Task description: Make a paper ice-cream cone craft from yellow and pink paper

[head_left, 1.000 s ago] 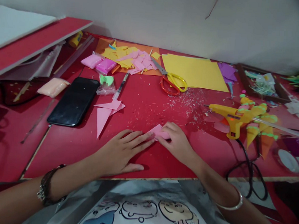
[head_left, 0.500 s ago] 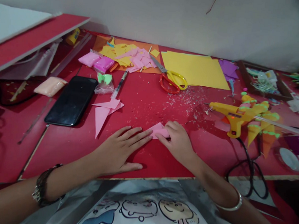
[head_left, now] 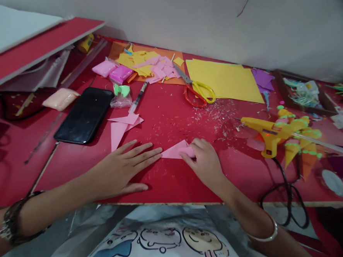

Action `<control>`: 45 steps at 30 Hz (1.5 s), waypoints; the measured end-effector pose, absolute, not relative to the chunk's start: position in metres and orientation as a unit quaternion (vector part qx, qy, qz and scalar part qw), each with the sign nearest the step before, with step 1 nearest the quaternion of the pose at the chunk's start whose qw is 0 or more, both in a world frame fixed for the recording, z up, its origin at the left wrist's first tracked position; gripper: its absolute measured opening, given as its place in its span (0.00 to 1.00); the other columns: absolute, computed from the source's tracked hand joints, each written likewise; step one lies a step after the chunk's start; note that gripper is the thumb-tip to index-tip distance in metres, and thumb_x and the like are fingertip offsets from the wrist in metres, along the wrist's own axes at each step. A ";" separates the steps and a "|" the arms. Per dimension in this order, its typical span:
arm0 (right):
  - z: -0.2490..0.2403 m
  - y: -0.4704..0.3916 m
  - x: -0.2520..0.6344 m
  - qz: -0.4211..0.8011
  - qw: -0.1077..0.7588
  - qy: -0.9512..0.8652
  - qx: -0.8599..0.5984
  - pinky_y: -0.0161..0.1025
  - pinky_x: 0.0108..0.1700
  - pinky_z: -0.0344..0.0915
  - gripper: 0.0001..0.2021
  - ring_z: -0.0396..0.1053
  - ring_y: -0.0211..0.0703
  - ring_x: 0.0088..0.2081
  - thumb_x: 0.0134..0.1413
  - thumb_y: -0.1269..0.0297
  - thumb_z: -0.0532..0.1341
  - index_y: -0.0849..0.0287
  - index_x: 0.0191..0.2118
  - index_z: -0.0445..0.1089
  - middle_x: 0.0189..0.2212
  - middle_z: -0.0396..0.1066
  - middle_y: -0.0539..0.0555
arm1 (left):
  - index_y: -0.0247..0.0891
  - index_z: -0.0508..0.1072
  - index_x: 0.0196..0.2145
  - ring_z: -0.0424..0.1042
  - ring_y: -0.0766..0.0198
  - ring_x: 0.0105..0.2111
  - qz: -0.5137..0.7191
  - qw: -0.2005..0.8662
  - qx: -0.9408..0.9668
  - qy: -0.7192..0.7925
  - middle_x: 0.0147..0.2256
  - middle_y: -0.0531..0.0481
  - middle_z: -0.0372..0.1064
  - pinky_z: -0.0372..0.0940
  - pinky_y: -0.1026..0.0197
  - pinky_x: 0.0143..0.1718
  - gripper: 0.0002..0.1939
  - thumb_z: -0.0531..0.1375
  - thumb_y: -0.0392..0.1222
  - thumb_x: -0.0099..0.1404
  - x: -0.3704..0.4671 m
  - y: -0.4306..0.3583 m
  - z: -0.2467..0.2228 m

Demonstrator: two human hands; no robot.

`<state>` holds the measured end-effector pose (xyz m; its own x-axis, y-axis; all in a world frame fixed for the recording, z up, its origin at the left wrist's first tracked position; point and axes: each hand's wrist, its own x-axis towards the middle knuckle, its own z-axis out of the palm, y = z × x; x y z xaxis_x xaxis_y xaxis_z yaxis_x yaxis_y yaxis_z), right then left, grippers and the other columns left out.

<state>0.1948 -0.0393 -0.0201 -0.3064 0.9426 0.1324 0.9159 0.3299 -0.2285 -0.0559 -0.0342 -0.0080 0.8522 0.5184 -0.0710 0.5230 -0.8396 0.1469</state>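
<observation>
We have a red bench before us; just right of the scissors lie yellow paper sheets; our left hand rests palm down, nearer us than the scissors and to their left, its fingers spread and grasping nothing; our right hand is nearer us and slightly right of them, its thumb and fingers pinching the folded pink paper; the yellow glue gun lies right of the scissors, the black smartphone well left, both nearer us; that folded pink paper sits between the scissors and us, its left corner by our left fingertips; whether those touch it, we cannot tell; left of the scissors lies a slim pen.
</observation>
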 end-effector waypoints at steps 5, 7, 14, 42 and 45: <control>-0.019 -0.040 0.195 0.067 0.122 -0.800 -0.583 0.42 0.36 0.58 0.11 0.62 0.46 0.34 0.53 0.57 0.53 0.60 0.32 0.65 0.30 0.66 0.56 | 0.44 0.41 0.60 0.43 0.58 0.59 -0.012 0.070 0.959 0.274 0.59 0.53 0.44 0.33 0.53 0.58 0.35 0.44 0.61 0.60 -0.060 -0.034 -0.008; -0.017 -0.042 0.194 0.056 0.136 -0.799 -0.583 0.43 0.38 0.59 0.13 0.62 0.48 0.38 0.52 0.58 0.54 0.61 0.40 0.64 0.35 0.66 0.58 | 0.44 0.41 0.60 0.44 0.58 0.59 -0.011 0.070 0.959 0.274 0.59 0.52 0.45 0.34 0.52 0.58 0.35 0.45 0.61 0.60 -0.060 -0.034 -0.008; -0.005 -0.057 0.192 -0.026 0.071 -0.913 -0.402 0.51 0.57 0.45 0.22 0.47 0.49 0.57 0.55 0.66 0.51 0.45 0.56 0.51 0.58 0.50 0.50 | 0.43 0.44 0.59 0.47 0.56 0.58 -0.001 0.074 0.961 0.268 0.59 0.51 0.46 0.38 0.52 0.58 0.35 0.46 0.60 0.59 -0.059 -0.033 -0.007; -0.001 -0.076 0.245 0.026 0.024 -0.878 -0.478 0.56 0.56 0.46 0.19 0.39 0.52 0.60 0.54 0.59 0.52 0.44 0.53 0.57 0.61 0.43 0.51 | 0.48 0.43 0.59 0.51 0.56 0.56 -0.025 0.082 0.962 0.260 0.57 0.54 0.51 0.39 0.52 0.56 0.35 0.46 0.61 0.58 -0.065 -0.025 -0.005; -0.002 -0.079 0.246 0.039 0.023 -0.873 -0.486 0.55 0.56 0.46 0.19 0.39 0.51 0.61 0.55 0.58 0.51 0.45 0.54 0.57 0.61 0.43 0.52 | 0.49 0.45 0.59 0.52 0.57 0.55 -0.025 0.088 0.963 0.255 0.57 0.54 0.51 0.40 0.53 0.56 0.33 0.46 0.61 0.59 -0.067 -0.023 -0.006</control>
